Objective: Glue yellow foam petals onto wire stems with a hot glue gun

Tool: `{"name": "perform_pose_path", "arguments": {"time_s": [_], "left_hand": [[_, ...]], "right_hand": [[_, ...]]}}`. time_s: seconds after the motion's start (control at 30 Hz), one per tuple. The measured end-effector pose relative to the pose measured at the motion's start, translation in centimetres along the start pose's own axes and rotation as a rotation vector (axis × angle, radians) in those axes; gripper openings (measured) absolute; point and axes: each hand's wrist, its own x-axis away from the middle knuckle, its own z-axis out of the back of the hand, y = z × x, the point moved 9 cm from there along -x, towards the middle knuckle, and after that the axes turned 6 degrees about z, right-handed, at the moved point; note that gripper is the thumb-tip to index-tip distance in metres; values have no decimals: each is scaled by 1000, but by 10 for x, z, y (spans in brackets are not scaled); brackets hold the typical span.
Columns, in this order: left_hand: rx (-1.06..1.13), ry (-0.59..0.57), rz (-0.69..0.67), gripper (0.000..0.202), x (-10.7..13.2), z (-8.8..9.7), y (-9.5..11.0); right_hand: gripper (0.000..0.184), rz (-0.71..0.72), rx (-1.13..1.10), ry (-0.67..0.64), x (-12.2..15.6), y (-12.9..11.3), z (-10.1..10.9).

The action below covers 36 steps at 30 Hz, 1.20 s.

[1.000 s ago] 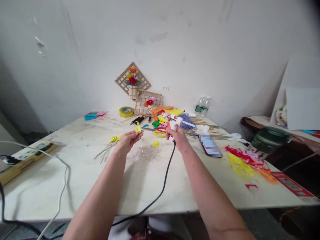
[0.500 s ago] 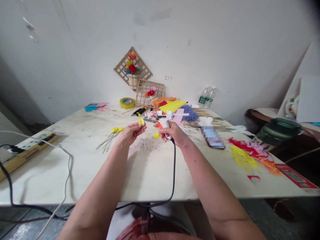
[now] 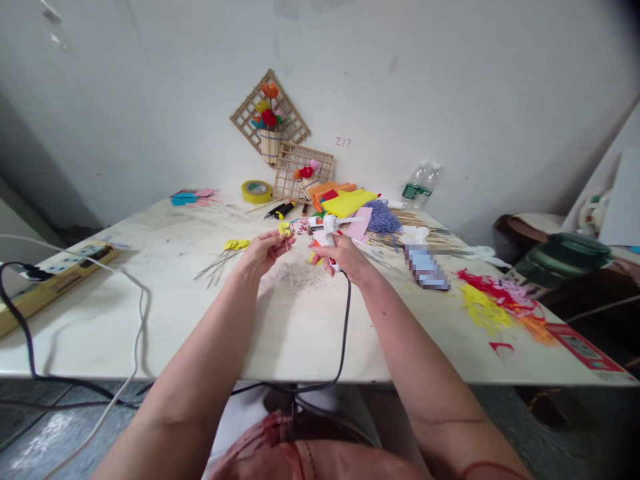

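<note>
Pinched in the fingertips of my left hand (image 3: 267, 252) is a small yellow flower (image 3: 285, 229) on a thin stem that points down toward the table. My right hand (image 3: 343, 257) is wrapped round a white hot glue gun (image 3: 330, 230), its nozzle aimed left at the flower and a glue stick jutting from its back. A black cord runs down from the gun's handle over the table edge. Below and partly behind my right fingers a yellow piece shows. Left of my left hand, several yellow pieces on thin stems (image 3: 237, 245) lie on the table.
Yellow tape (image 3: 257, 191), black-and-yellow cutters (image 3: 284, 210), coloured sheets (image 3: 350, 202) and purple yarn (image 3: 381, 218) lie at the back. Two lattice panels with flowers (image 3: 270, 120) stand against the wall. A phone (image 3: 426, 267) and coloured strips (image 3: 485, 308) are right; a power strip (image 3: 65, 283) is left.
The glue gun has turned so its nozzle sits closer to the yellow flower. My left hand still holds the flower, and the whole view has shifted slightly.
</note>
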Motion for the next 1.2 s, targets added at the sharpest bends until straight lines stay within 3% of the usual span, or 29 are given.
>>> {"name": "perform_pose_path", "arguments": {"time_s": [0.8, 1.2], "left_hand": [[-50, -1, 26, 12, 6, -10, -1], [-33, -19, 40, 13, 4, -8, -4]], "right_hand": [[16, 32, 55, 21, -2, 1, 2], [44, 24, 164, 58, -1, 0, 1]]}}
